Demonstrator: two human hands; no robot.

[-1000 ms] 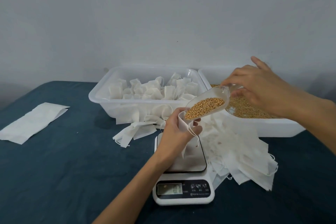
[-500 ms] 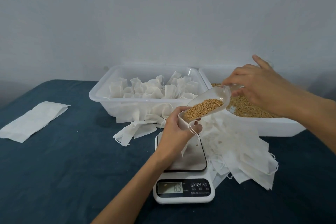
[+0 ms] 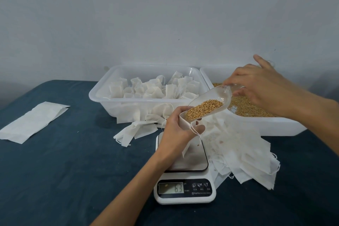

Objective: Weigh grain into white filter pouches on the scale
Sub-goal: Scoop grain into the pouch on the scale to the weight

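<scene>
The left hand [image 3: 178,130] is curled round the upper part of a small white filter pouch [image 3: 184,122], thumb and fingers holding its mouth open; the pouch hangs down over the steel platform of the white digital kitchen scale [image 3: 184,180], and whether its foot rests on the platform cannot be told. The right hand [image 3: 260,86] pinches the handle of a clear plastic scoop [image 3: 211,103], its little finger raised clear. The scoop's long axis runs from that hand, behind and to the right of the scale, downward and leftward to the pouch, its lip lying at or just inside the pouch mouth; the load of golden grain [image 3: 203,109] sits towards that lower end. The governing relation is therefore lip over mouth, with the left hand nearer the scale and directly above it. In my judgement the pour proceeds by tilting the handle up while the pouch mouth is held steady; a stray kernel on the platform suggests spillage is a live risk. Behind the scale to the right stands a white plastic tub of grain [image 3: 256,124]; behind it to the left, a clear plastic tub of filled pouches [image 3: 102,97]. Loose empty pouches [image 3: 244,154] lie just right of the scale on the dark blue table [image 3: 64,170].
</scene>
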